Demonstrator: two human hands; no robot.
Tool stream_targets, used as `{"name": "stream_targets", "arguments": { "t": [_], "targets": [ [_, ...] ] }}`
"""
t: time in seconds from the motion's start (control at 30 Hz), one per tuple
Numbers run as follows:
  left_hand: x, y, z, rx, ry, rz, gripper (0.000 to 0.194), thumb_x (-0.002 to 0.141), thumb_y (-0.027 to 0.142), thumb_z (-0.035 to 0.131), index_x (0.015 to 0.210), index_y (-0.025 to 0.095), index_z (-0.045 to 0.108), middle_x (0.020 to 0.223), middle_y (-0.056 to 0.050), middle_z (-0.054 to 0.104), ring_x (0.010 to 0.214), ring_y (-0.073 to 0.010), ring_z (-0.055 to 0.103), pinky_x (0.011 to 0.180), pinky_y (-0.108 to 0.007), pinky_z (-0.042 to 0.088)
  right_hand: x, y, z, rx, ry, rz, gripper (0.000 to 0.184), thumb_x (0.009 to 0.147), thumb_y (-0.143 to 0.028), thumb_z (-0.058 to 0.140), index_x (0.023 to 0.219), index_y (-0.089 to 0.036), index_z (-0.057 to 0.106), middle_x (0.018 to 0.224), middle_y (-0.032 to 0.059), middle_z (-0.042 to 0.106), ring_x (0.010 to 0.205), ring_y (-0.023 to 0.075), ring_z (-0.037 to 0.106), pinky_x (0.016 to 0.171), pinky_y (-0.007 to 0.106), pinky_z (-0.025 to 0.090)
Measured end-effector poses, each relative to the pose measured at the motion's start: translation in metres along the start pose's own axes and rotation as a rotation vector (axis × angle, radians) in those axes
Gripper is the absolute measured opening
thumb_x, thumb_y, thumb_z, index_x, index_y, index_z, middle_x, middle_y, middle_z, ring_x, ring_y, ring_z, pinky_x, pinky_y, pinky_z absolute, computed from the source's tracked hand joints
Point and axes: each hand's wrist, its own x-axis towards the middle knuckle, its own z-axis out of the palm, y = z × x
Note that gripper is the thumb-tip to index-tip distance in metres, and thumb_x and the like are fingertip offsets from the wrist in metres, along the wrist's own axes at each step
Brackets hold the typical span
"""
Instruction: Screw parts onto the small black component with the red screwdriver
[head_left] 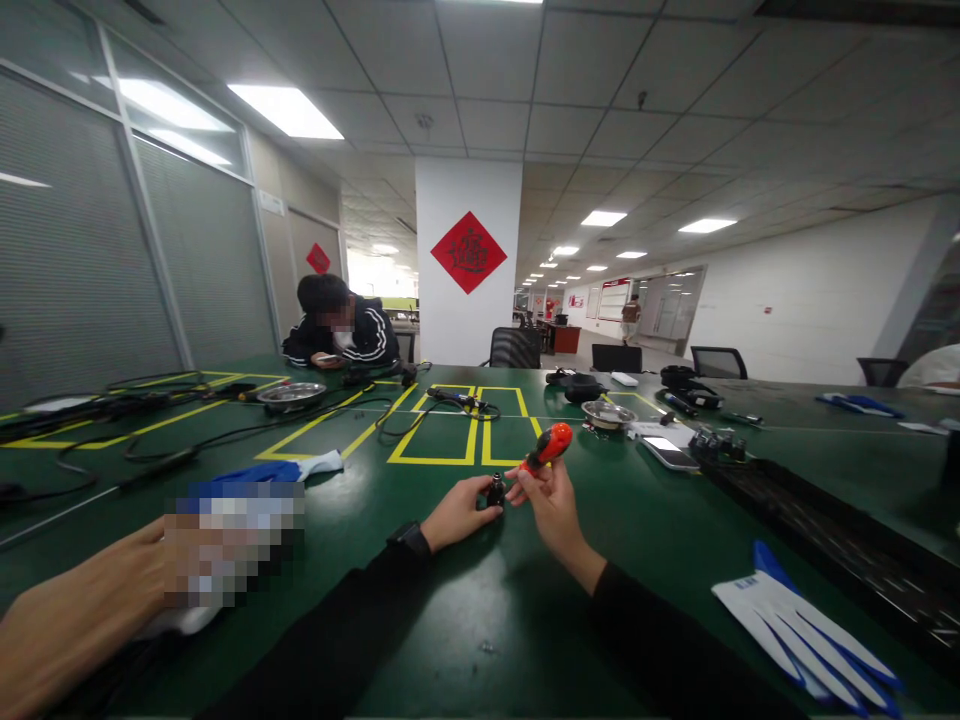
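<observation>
My left hand [457, 514], with a dark band at its wrist, is closed on a small black cylindrical part [496, 490] with a shiny top. It keeps the part upright at the green table [420, 620]. Just to its right, my right hand [555, 505] grips a screwdriver with a red and black handle [551, 446]. The handle leans up and to the right. My fingers hide the screwdriver's shaft and tip, so I cannot tell whether it touches the part.
Another person's hand [112, 580] reaches in from the left beside a blue-and-white glove [322, 464]. More gloves [802, 620], a long black tray [832, 540], a phone [667, 455] and a metal bowl [606, 414] lie rightward. Cables [187, 440] run left. A person [345, 330] sits across.
</observation>
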Motion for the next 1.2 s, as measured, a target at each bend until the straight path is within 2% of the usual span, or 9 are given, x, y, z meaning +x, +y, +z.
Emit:
{"name": "stream_targets", "arguments": {
  "t": [0.33,1.2],
  "targets": [
    [0.0002,0.002,0.0004,0.001,0.01,-0.059,0.02,0.074,0.026,0.055,0.089,0.013,0.061,0.082,-0.004,0.064,0.074,-0.0161,0.056,0.069,-0.025,0.042,-0.0002,0.0032,-0.0003,0.039,-0.029,0.005,0.026,0.082,-0.033,0.051,0.104,-0.02,0.045,0.08,0.0029,0.065,0.054,0.0131,0.062,0.051,0.026,0.052],
    [-0.0001,0.0021,0.0007,0.004,0.011,-0.019,0.02,0.073,0.022,0.054,0.091,0.015,0.06,0.086,-0.002,0.063,0.077,-0.0161,0.055,0.071,-0.025,0.041,-0.0007,0.006,-0.0032,0.008,0.012,-0.011,0.025,0.082,-0.032,0.052,0.103,-0.019,0.046,0.08,0.0034,0.065,0.057,0.0142,0.063,0.053,0.028,0.052]
  ]
}}
